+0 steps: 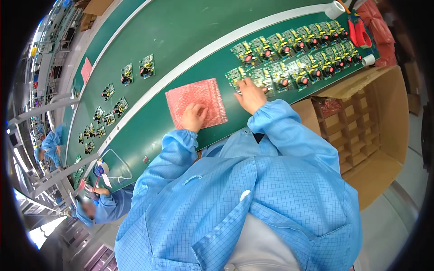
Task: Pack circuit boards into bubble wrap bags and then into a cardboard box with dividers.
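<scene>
A pink bubble-wrap bag (pixel 187 95) lies flat on the green bench in front of me. My left hand (pixel 195 117) is at the bag's near edge, its fingers bent and closed on the plastic. To the right, my right hand (pixel 250 95) reaches to the left end of the nearer row of circuit boards. Its fingers are closed around the edge of a green circuit board (pixel 234 76) there, though the palm hides part of the grip. Similar boards with yellow, black and red parts (pixel 282 82) stretch away to the right in two tight rows.
An open cardboard box (pixel 392 117) with divided compartments stands at the right bench edge. Red-handled tools (pixel 360 34) and a white roll (pixel 335 10) are at the far right. Beyond a pale rail (pixel 199 55) sit several more boards (pixel 147 67). A co-worker (pixel 108 205) works at the left.
</scene>
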### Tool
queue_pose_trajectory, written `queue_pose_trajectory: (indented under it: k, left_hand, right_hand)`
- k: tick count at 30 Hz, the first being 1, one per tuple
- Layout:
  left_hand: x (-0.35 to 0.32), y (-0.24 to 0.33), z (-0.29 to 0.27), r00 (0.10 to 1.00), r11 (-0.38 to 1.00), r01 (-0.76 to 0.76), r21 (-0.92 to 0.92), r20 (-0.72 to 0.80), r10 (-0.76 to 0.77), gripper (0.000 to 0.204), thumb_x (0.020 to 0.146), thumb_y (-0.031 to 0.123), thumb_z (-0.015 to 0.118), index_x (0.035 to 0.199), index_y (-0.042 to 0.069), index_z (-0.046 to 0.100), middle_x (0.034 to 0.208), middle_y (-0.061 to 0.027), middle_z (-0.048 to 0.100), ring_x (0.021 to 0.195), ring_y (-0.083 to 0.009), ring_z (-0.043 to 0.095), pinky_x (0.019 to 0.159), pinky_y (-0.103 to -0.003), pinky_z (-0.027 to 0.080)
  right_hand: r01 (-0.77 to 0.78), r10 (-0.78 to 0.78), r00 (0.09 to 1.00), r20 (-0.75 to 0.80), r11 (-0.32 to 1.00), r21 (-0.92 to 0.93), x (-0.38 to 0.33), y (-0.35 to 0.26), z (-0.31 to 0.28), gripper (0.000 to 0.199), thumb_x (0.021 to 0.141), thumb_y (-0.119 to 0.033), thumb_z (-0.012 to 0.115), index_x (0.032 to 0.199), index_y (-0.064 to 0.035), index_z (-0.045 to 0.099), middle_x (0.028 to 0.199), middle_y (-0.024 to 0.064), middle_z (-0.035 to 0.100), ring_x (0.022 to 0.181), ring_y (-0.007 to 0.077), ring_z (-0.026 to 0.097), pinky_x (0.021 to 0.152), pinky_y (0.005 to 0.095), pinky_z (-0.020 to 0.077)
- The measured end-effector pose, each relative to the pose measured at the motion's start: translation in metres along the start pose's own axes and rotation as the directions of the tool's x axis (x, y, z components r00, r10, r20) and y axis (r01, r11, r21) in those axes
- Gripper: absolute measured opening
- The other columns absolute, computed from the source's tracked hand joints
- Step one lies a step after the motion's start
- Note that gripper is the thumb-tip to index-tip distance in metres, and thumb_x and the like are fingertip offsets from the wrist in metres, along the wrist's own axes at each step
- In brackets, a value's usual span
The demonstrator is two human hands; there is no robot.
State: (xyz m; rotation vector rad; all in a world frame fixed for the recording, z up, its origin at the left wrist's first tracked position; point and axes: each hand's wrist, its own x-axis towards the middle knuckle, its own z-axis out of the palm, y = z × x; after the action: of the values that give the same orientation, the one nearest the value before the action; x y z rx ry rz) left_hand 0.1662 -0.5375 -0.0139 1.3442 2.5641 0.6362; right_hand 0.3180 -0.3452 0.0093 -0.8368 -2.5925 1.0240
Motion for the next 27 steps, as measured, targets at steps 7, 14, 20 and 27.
queue_pose_trajectory:
  k: [7,14,20,27]
  left_hand:
    - [0.000,-0.008,-0.016,0.953,0.743,0.225,-0.630,-0.018,-0.303,0.007,0.074,0.007,0.069,0.079,0.003,0.066,0.080,-0.0073,0.061,0.074,-0.0168,0.058,0.067,-0.026,0.046]
    - [0.013,-0.008,-0.040,0.960,0.865,-0.046,-0.499,-0.262,-0.100,0.008,0.072,0.006,0.070,0.079,0.006,0.066,0.091,-0.0087,0.059,0.087,-0.0217,0.056,0.074,-0.030,0.045]
    - [0.018,-0.005,-0.059,0.907,0.884,-0.395,-0.248,-0.260,0.332,0.015,0.067,0.007,0.070,0.080,0.011,0.064,0.097,-0.0074,0.057,0.090,-0.0268,0.053,0.078,-0.035,0.043]
    - [0.019,0.015,-0.043,0.910,0.832,-0.369,-0.415,-0.344,0.232,0.015,0.068,0.005,0.069,0.081,0.010,0.063,0.097,-0.0059,0.060,0.092,-0.0266,0.055,0.079,-0.037,0.043]
  right_hand:
    - [-0.090,0.156,0.983,-0.093,0.865,0.493,-0.010,-0.053,-0.018,0.035,0.074,-0.008,0.069,0.108,-0.0070,0.058,0.080,0.0055,0.053,0.064,0.0136,0.054,0.058,0.0239,0.0445]
    - [0.253,-0.255,0.965,0.064,0.967,0.036,0.005,-0.091,-0.021,0.059,0.072,0.004,0.058,0.126,-0.0137,0.043,0.087,0.0118,0.056,0.075,0.0272,0.056,0.066,0.0347,0.0473]
    - [0.111,-0.128,0.985,0.117,0.984,0.137,0.024,-0.094,-0.020,0.079,0.068,0.001,0.063,0.137,-0.0171,0.028,0.084,0.0087,0.061,0.063,0.0224,0.057,0.060,0.0333,0.0481]
    - [0.234,-0.263,0.957,0.123,0.950,0.208,0.010,-0.081,0.024,0.079,0.070,0.003,0.060,0.139,-0.0174,0.027,0.104,0.0116,0.060,0.072,0.0238,0.057,0.064,0.0320,0.0486]
